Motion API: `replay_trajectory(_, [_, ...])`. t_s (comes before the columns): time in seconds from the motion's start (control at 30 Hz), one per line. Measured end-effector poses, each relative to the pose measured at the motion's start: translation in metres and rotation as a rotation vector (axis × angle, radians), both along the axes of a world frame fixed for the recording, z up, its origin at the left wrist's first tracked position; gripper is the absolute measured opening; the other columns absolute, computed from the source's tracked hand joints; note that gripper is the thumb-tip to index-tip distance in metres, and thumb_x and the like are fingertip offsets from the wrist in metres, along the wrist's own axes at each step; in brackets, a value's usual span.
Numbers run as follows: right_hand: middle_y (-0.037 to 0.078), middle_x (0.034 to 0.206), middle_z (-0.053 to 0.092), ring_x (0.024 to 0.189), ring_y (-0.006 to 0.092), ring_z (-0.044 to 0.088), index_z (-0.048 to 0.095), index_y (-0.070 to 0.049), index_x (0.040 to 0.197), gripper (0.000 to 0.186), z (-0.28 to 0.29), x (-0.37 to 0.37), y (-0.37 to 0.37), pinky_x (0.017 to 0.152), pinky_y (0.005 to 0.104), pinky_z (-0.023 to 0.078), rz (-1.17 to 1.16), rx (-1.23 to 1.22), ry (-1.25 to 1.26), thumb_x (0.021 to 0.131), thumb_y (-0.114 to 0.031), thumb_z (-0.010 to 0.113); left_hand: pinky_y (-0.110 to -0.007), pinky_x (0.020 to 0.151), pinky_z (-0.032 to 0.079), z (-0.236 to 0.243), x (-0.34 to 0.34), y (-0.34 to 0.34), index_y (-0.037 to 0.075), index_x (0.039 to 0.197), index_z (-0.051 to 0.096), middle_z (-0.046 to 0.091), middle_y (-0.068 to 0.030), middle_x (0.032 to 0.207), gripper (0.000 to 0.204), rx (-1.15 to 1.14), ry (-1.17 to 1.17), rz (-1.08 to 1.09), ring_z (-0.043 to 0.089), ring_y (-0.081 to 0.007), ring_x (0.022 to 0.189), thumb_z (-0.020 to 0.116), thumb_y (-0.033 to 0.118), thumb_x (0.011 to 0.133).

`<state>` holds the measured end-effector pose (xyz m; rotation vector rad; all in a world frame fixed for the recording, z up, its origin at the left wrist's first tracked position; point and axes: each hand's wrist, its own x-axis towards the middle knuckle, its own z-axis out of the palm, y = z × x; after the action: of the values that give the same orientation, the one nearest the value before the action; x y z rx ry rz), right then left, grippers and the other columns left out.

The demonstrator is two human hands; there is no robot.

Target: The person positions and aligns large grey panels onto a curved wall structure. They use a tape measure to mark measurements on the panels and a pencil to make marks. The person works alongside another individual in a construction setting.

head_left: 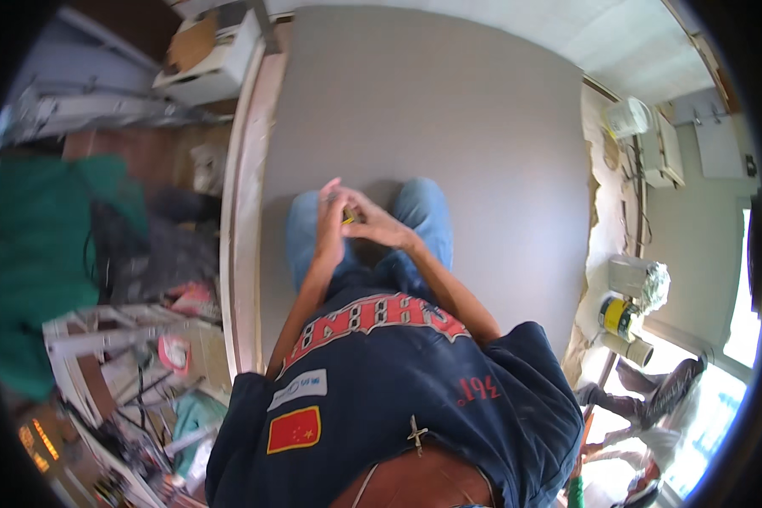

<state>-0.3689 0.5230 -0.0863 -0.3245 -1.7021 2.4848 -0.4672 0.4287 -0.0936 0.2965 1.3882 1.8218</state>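
My left hand and my right hand meet in front of my jeans-clad knees. Between them sits a small yellow-and-dark object, mostly covered by my fingers; its kind cannot be made out. The right hand's fingers close round it and reach across to the left hand. My left palm is pressed to its other side, with some fingertips pointing up. A wide flat grey panel lies beyond and around my knees.
A pale wooden strip edges the panel at left, with a metal ladder and green cloth past it. At right stand a white bucket, a yellow-and-black can and a cardboard tube.
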Motion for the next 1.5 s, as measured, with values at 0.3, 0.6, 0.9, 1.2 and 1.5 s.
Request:
replay_trajectory(0.3, [0.013,0.141,0.036,0.132,0.0233,0.035,0.021,-0.006,0.148,0.086,0.032,0.089,-0.045,0.109,0.0351,0.028,-0.135,0.322,0.081,0.081,-0.02,0.073,-0.032,0.089,0.045,0.028,0.081,-0.037,0.011,0.143,0.027,0.048,-0.009,0.111,0.053,0.214,-0.018,-0.201,0.051,-0.0171,0.103,0.046,0.022,0.094])
replay_trajectory(0.6, [0.015,0.138,0.044,0.127,0.0253,0.044,0.012,-0.003,0.149,0.1,0.047,0.125,-0.052,0.106,0.0358,0.035,-0.298,0.425,0.071,0.073,-0.011,0.076,-0.033,0.091,0.045,0.037,0.1,-0.032,0.005,0.142,0.026,0.052,-0.0091,0.105,0.051,0.295,0.266,-0.468,0.053,-0.0171,0.1,0.042,0.012,0.094])
replay_trajectory(0.9, [0.025,0.126,0.052,0.116,0.0354,0.054,0.011,-0.002,0.148,0.108,0.03,0.142,-0.023,0.1,0.0366,0.041,-0.21,0.764,-0.403,0.065,-0.016,0.078,-0.034,0.09,0.047,-0.001,0.063,-0.014,0.004,0.129,0.044,0.057,-0.0097,0.104,0.045,0.032,0.427,-0.809,0.057,-0.0179,0.101,0.059,0.009,0.087])
replay_trajectory(1.2, [0.025,0.121,0.055,0.114,0.0396,0.053,0.026,-0.01,0.145,0.09,0.019,0.103,0.036,0.099,0.0431,0.042,-0.001,0.897,-0.369,0.07,-0.028,0.073,-0.023,0.078,0.044,-0.023,-0.006,0.014,0.01,0.116,0.051,0.048,0.0022,0.091,0.041,-0.061,0.016,-0.632,0.048,-0.008,0.083,0.068,0.004,0.078])
replay_trajectory(1.5, [0.015,0.116,0.058,0.11,0.0328,0.056,0.052,-0.011,0.124,0.061,-0.039,0.17,0.179,0.094,0.0403,0.046,0.114,1.017,-0.557,0.069,-0.025,0.074,-0.036,0.094,0.045,-0.091,-0.224,0.009,0.008,0.126,0.045,0.054,-0.0071,0.103,0.042,-0.128,-0.077,0.12,0.053,-0.018,0.101,0.062,0.004,0.088])
